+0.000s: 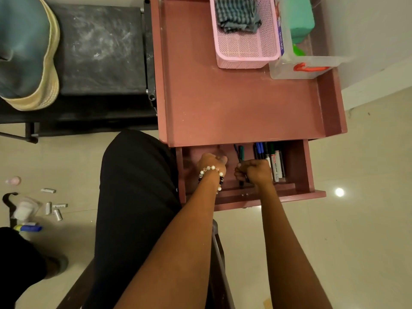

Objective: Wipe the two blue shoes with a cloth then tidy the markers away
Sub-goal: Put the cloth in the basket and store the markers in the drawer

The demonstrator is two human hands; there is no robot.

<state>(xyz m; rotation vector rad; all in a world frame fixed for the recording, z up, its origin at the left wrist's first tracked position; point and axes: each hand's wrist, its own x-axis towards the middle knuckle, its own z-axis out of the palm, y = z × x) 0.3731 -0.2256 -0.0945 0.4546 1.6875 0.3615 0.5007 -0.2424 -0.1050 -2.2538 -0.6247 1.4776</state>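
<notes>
The desk's drawer is pulled open and both my hands are inside it. My right hand grips a few markers; their green and dark ends stick out above and below the fist. My left hand, with a bead bracelet on the wrist, is curled into a fist at the drawer's left side, and I see nothing in it. Several more markers lie side by side at the right of the drawer. The striped grey cloth lies in a pink basket on the desk. No blue shoes are in view.
The pink desk top has raised side rims. A clear plastic box with green items stands at its back right. A black chair with a blue-grey, straw-rimmed item stands left. Small silver objects lie on the floor at left.
</notes>
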